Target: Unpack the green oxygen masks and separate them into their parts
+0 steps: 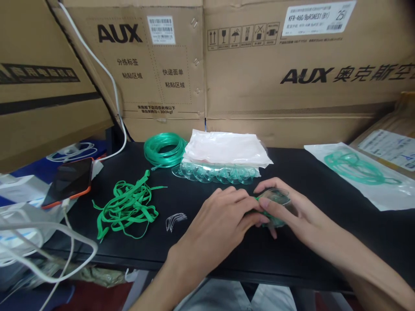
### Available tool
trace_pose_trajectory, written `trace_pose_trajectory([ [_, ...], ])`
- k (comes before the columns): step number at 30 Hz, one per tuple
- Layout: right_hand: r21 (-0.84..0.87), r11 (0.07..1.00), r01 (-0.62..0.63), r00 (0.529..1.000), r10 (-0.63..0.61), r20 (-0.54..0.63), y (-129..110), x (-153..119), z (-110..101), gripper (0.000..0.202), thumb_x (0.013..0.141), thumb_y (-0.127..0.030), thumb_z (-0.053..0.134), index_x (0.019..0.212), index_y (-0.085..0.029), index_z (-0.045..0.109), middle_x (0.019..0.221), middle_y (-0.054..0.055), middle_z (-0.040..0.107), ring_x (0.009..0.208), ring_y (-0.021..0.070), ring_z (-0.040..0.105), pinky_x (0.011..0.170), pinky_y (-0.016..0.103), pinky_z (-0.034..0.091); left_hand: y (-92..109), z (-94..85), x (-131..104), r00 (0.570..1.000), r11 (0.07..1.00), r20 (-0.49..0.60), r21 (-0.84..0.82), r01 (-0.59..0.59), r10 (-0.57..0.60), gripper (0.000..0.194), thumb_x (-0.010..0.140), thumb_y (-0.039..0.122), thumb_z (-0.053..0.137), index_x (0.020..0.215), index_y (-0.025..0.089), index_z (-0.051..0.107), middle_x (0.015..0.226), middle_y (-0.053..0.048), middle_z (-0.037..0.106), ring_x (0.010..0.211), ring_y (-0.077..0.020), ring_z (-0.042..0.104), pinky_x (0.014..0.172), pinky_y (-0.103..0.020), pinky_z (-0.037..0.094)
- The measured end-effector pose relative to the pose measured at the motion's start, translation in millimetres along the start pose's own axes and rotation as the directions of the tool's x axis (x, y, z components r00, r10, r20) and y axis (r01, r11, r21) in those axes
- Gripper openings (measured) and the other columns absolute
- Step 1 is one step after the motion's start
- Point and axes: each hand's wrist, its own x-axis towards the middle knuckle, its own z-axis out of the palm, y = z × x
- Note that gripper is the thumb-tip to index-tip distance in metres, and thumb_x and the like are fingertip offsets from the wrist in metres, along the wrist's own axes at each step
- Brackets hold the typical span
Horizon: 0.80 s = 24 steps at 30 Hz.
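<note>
Left of the carton seam [204, 65], the narrower panel [142, 60] bears "AUX", "300kgf"; right, the wider panel [259, 82] bears "AUX 奥克斯" and a label [319, 18] "KFR-46G/BpR3AES1 (B1)", "25".

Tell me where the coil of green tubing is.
In the head view, the coil of green tubing lies left of centre toward the back of the black table, beside the white sheets and behind the green straps.

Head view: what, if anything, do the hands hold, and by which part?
A clear greenish plastic piece, held at its left edge by the left hand; the right hand curls around it.
</note>
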Motion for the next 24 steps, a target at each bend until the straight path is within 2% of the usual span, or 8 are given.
trace_pose_trajectory([
  [4, -0.009, 1.000, -0.027, 1.000, 0.026, -0.003, -0.1, -2.7, -12.6, 0.026, 0.102, -0.056, 0.062, 0.106, -0.031, 0.057, 0.083, -0.003, 0.066, 0.074, 0.0161, 0.062, 0.058, 0.023, 0.047, -9.4, -6.1, -3.1, 1.000, 1.000, -0.020, 0.004, -0.008, 0.008, 0.018, 0.107, 0.026, 0.058, 0.093, 0.024, 0.070, 0.099, 0.002, 0.073, 0.091, -0.0189, 0.059, 0.086, -0.036, 0.042],
  [9, -0.071, 0.997, -0.008, 0.983, -0.005, -0.183, -5.0, -10.7, -42.2, 0.034, 0.097, -0.063, 0.065, 0.105, -0.030, 0.057, 0.102, 0.004, 0.076, 0.082, 0.0225, 0.070, 0.060, 0.027, 0.048, -25.1, -19.8, -5.3, 0.977, 0.990, -0.160, -0.035, 0.138, -0.142, 0.016, 0.104, 0.021, 0.060, 0.092, 0.021, 0.070, 0.095, 0.001, 0.072, 0.089, -0.0165, 0.063, 0.085, -0.031, 0.045],
  [11, -0.123, 0.992, -0.001, 0.990, -0.016, -0.138, -4.6, -13.4, -44.8, 0.033, 0.097, -0.060, 0.065, 0.110, -0.031, 0.054, 0.094, 0.002, 0.076, 0.085, 0.0238, 0.070, 0.068, 0.030, 0.050, -21.7, -18.4, -2.8, 0.955, 0.975, -0.223, -0.148, 0.168, -0.198, 0.012, 0.104, 0.027, 0.064, 0.098, 0.022, 0.074, 0.095, 0.002, 0.073, 0.083, -0.0139, 0.064, 0.079, -0.027, 0.047],
  [13, -0.162, 0.987, 0.016, 1.000, -0.020, -0.023, -3.6, -15.3, -39.7, 0.030, 0.100, -0.055, 0.064, 0.113, -0.032, 0.050, 0.090, -0.001, 0.074, 0.089, 0.0235, 0.069, 0.078, 0.032, 0.051, -12.8, -11.6, 0.5, 0.941, 0.955, -0.252, -0.249, 0.162, -0.225, 0.014, 0.100, 0.033, 0.070, 0.106, 0.022, 0.076, 0.098, 0.002, 0.073, 0.078, -0.0117, 0.064, 0.076, -0.024, 0.048],
  [16, -0.251, 0.967, 0.033, 0.998, -0.019, 0.061, -3.6, -17.0, -26.1, 0.021, 0.104, -0.048, 0.059, 0.113, -0.032, 0.049, 0.096, -0.002, 0.066, 0.092, 0.0221, 0.066, 0.084, 0.035, 0.051, 0.1, 1.5, 3.4, 0.968, 0.937, -0.143, -0.315, 0.154, -0.208, 0.017, 0.098, 0.037, 0.073, 0.108, 0.024, 0.080, 0.104, 0.003, 0.073, 0.076, -0.0094, 0.062, 0.074, -0.022, 0.048],
  [18, -0.309, 0.950, 0.055, 0.997, -0.036, 0.064, -4.9, -17.7, -18.9, 0.015, 0.103, -0.040, 0.059, 0.112, -0.032, 0.050, 0.100, -0.002, 0.062, 0.093, 0.0214, 0.063, 0.084, 0.035, 0.051, 3.3, 6.6, 3.5, 0.980, 0.933, -0.068, -0.325, 0.157, -0.189, 0.013, 0.100, 0.033, 0.070, 0.101, 0.026, 0.081, 0.098, 0.004, 0.072, 0.076, -0.0084, 0.061, 0.074, -0.021, 0.046],
  [20, -0.339, 0.937, 0.078, 0.996, -0.058, 0.069, -6.6, -18.0, -15.1, 0.015, 0.101, -0.034, 0.061, 0.114, -0.032, 0.053, 0.104, -0.001, 0.063, 0.096, 0.0222, 0.063, 0.084, 0.035, 0.052, 2.8, 7.0, 2.9, 0.981, 0.934, -0.053, -0.319, 0.160, -0.186, 0.012, 0.101, 0.027, 0.069, 0.098, 0.026, 0.081, 0.090, 0.006, 0.070, 0.076, -0.0080, 0.059, 0.073, -0.021, 0.044],
  [24, -0.357, 0.928, 0.108, 0.994, -0.090, 0.066, -9.0, -16.6, -17.9, 0.018, 0.105, -0.045, 0.057, 0.116, -0.031, 0.060, 0.102, 0.001, 0.066, 0.093, 0.0232, 0.063, 0.083, 0.036, 0.050, -1.8, -0.3, 1.2, 0.977, 0.939, -0.039, -0.288, 0.188, -0.208, 0.009, 0.098, 0.028, 0.073, 0.092, 0.022, 0.077, 0.085, 0.006, 0.067, 0.074, -0.0084, 0.057, 0.070, -0.022, 0.041],
])
